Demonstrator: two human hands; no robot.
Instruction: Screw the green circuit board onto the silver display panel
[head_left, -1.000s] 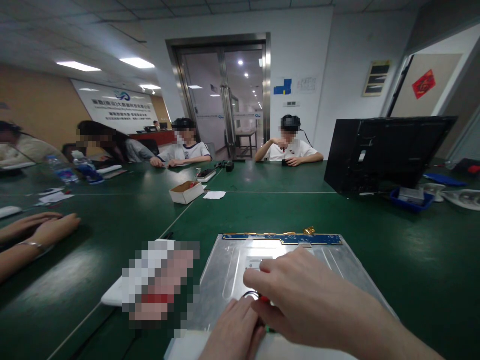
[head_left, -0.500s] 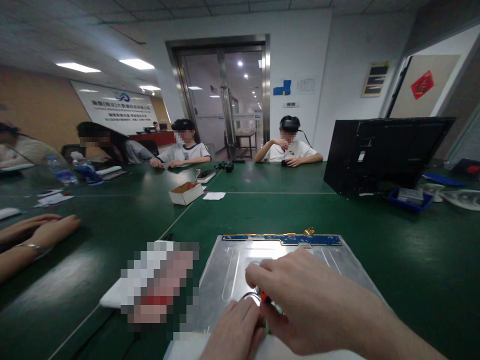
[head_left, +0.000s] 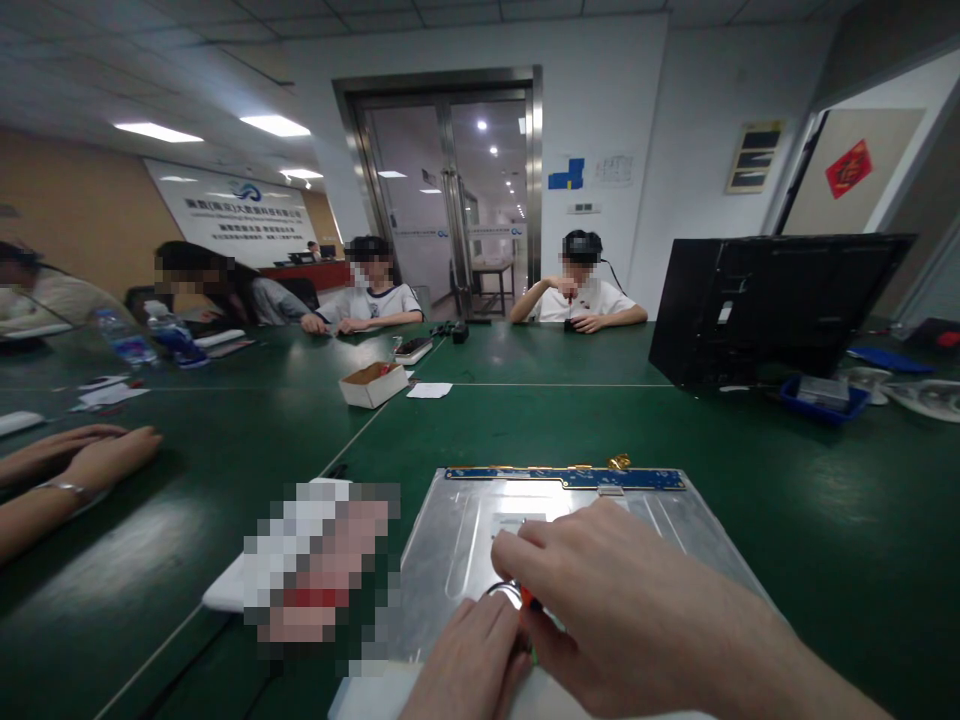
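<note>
In front of me lies a flat silver metal panel [head_left: 431, 590], with a narrow blue circuit board [head_left: 630, 480] along its far edge. My right hand [head_left: 622, 600] is closed over the panel, pinching a small orange-handled tool [head_left: 529, 598] that is mostly covered by the fingers. My left hand [head_left: 472, 650] rests beside it at the panel's near part, fingers bent and pressed together; what they hold, if anything, is hidden. A thin dark loop [head_left: 504, 587] shows between the two hands. Gold foil [head_left: 619, 462] sticks up past the board.
To the left lies a white object [head_left: 232, 585], partly blurred out. Another person's hands [head_left: 105, 460] rest on the green table [head_left: 570, 430] farther left. Beyond are an open white box [head_left: 373, 392] and paper. A black monitor [head_left: 765, 310] and blue tray [head_left: 825, 410] stand right. Several people sit around.
Both hands keep nearly the same place and grip over the panel. The view has shifted very slightly; nothing else has visibly moved.
</note>
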